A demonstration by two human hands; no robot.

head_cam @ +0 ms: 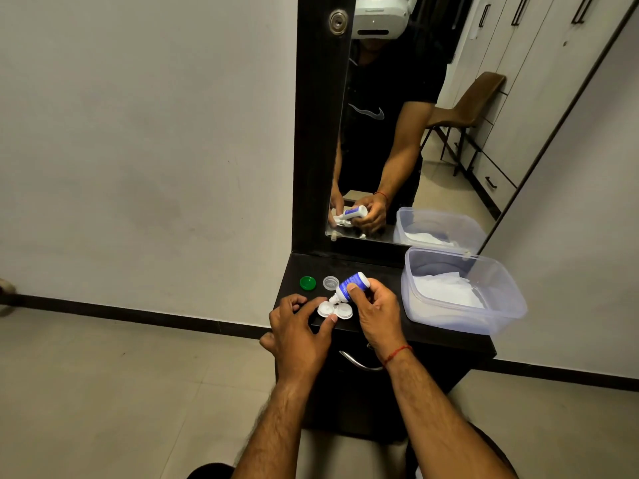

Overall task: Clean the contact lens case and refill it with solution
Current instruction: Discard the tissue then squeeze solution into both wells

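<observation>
White plastic twin-well lens case (340,311) pinched by left hand (297,330); right hand (375,314) grips tilted blue-labelled bottle (352,284).

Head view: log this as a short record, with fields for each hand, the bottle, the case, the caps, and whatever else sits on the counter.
left hand: holds the case on the counter, thumb at its near edge
right hand: grips the bottle
bottle: tilted, nozzle pointing down over the case
case: open, both wells uncovered
caps: green cap and clear cap lie behind the case, apart from it
other: tub at right, tissue inside
</observation>
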